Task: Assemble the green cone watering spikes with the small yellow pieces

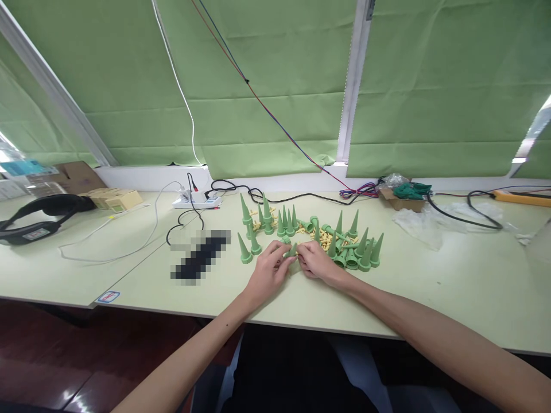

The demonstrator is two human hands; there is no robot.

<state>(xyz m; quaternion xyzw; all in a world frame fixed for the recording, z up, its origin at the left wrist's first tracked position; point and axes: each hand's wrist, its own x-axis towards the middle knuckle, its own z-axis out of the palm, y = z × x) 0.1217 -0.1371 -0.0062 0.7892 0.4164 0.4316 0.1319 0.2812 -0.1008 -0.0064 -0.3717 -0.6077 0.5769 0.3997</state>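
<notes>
My left hand point(270, 268) is closed around a small green cone-shaped plastic piece point(293, 250), thumb and fingers on either side of it. Close beside it, my right hand point(316, 261) is pinched at the cone's right side; what lies between those fingers is too small and hidden to name. Several green cones point(244, 250) stand upright beyond and left of my hands. More cones point(364, 256) stand to the right, with hollow green pieces point(352, 261) lying on their sides. Small yellow plastic parts point(328, 241) lie heaped among them.
A white power strip point(197, 201) with black cables sits at the back left. A blurred black object point(200, 255) lies left of the cones. Black headgear point(43, 217) rests far left. At the back right are a small cardboard box point(402, 202) and clear plastic bags point(419, 226).
</notes>
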